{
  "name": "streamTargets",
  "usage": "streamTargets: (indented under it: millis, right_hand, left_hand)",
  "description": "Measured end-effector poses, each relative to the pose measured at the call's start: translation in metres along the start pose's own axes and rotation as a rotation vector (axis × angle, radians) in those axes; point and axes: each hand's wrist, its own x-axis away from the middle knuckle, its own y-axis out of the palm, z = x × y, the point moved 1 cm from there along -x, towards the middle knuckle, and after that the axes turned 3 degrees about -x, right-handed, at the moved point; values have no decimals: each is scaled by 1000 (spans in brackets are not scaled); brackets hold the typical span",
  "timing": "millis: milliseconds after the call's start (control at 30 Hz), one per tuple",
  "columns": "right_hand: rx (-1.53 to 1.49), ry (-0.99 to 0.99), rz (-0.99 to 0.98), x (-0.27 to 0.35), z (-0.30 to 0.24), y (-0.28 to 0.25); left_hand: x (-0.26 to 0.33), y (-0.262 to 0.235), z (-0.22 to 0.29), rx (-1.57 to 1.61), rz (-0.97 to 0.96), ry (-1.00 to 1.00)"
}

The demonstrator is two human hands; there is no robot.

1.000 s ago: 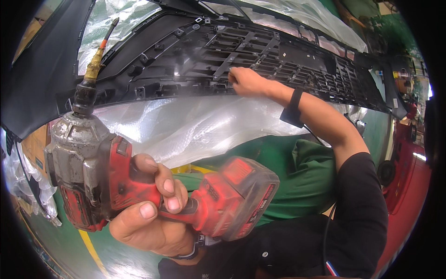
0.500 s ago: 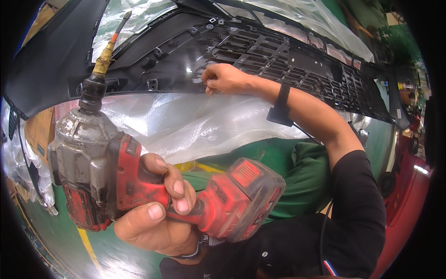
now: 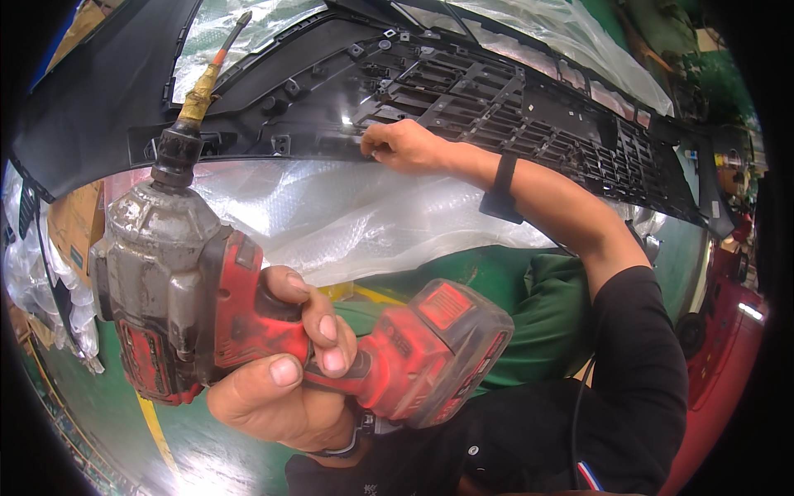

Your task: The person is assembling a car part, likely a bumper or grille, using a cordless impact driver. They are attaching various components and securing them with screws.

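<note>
My left hand (image 3: pixel 285 397) is wrapped round the handle of a worn red and grey cordless impact driver (image 3: pixel 169 273), held close in front of me. Its long screwdriver bit (image 3: pixel 221 62), taped yellow at the base, points up and away. Beyond it lies a black plastic car bumper (image 3: pixel 91 112), inner side up, with a slatted grille section (image 3: pixel 488 107). At the bumper's near edge is my right hand (image 3: pixel 409 147), its fingers curled and pinched together. Whatever those fingers hold, if anything, is too small or hidden to name.
Clear bubble wrap (image 3: pixel 331 215) hangs below the bumper's near edge, and more plastic sheeting (image 3: pixel 562 25) lies behind it. Cardboard (image 3: pixel 74 231) and wrapped parts (image 3: pixel 66 314) stand at left. A red vehicle (image 3: pixel 728 355) is at right. The floor is green with yellow lines.
The driver has shifted slightly, its bit tip moving right and up in view. My right hand stays at the near edge, a touch further right, fingers still curled.
</note>
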Motion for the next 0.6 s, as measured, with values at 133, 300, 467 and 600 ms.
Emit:
streamTargets:
  millis: [133,300,467,600]
  right_hand:
    - [105,-9,43,13,15,-13]
    - [166,66,-13,11,17,-15]
    - [269,-9,-81,9,9,-16]
    - [362,10,-104,8,5,-12]
  left_hand:
    - [-12,-6,-7,27,-14,-41]
    - [-13,-5,-7,59,-3,-55]
    - [-12,-5,-5,36,-14,-54]
    - [-12,-4,-5,39,-15,-54]
